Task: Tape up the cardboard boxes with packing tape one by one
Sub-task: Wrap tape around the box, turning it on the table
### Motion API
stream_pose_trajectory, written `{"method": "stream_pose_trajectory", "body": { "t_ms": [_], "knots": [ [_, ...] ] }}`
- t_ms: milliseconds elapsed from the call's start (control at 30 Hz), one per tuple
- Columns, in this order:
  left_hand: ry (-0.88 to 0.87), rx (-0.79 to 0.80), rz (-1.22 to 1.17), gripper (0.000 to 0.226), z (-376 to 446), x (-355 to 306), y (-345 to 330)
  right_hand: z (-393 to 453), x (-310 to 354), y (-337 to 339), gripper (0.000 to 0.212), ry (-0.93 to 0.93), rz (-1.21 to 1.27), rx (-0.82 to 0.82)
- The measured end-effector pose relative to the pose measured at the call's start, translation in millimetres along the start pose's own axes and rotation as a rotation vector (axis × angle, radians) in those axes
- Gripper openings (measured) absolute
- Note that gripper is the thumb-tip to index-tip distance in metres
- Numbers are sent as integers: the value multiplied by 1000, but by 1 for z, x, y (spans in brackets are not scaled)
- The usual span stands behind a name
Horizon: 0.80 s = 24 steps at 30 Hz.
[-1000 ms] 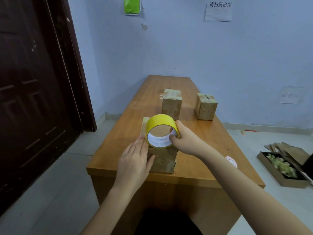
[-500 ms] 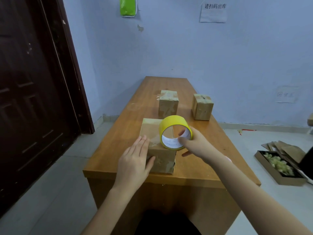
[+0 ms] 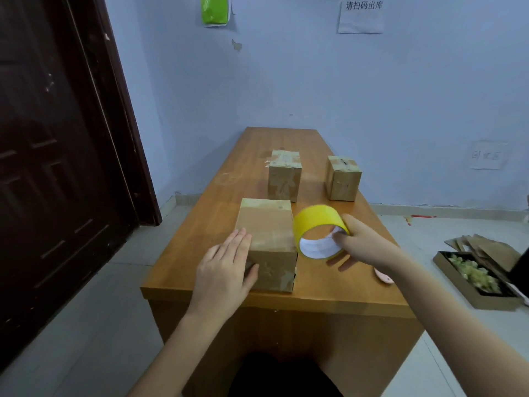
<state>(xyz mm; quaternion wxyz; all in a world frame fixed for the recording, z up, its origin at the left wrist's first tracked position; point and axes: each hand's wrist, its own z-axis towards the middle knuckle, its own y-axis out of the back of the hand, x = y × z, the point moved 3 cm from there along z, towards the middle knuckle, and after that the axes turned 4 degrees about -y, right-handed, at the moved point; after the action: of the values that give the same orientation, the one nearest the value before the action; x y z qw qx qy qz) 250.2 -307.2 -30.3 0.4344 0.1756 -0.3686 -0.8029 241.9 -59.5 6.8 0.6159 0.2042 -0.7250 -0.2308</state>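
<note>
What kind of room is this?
Probably a small packing or shipping room: cardboard boxes on a wooden table, a yellow tape roll, and printed notices on the wall.

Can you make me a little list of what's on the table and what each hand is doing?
table: wooden table
near box: cardboard box at the front edge
far boxes: left far box, right far box
tape: yellow tape roll, just right of the near box
left hand: left hand rests on the near box
right hand: right hand holds the tape roll
</note>
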Motion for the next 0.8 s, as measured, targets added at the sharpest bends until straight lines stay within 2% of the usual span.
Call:
{"method": "stream_pose_trajectory", "body": {
  "t_ms": [133, 233, 333, 433, 533, 667, 800],
  "knots": [
    [27, 33, -21, 51, 2, -1, 0, -4, -33, -19, 16, -128, 34, 86],
    [18, 35, -27, 47, 5, -1, 3, -1, -36, -25, 11, -111, 100, 55],
    [5, 35, 3, 39, 14, 0, 6, 2, -35, -22, 12, -107, 65, 64],
    [-13, 132, 34, 52, 27, -14, 2, 2, -34, -22, 15, -110, 39, 74],
    [-129, 226, -32, 65, 31, -36, -16, 1, -32, -22, 15, -112, 30, 66],
    [-141, 189, -59, 55, 32, -47, -18, 0, -33, -18, 15, -115, -15, 45],
    [-50, 125, -50, 49, 17, -13, -3, 1, -32, -19, 11, -109, -29, 59]
  ]
}}
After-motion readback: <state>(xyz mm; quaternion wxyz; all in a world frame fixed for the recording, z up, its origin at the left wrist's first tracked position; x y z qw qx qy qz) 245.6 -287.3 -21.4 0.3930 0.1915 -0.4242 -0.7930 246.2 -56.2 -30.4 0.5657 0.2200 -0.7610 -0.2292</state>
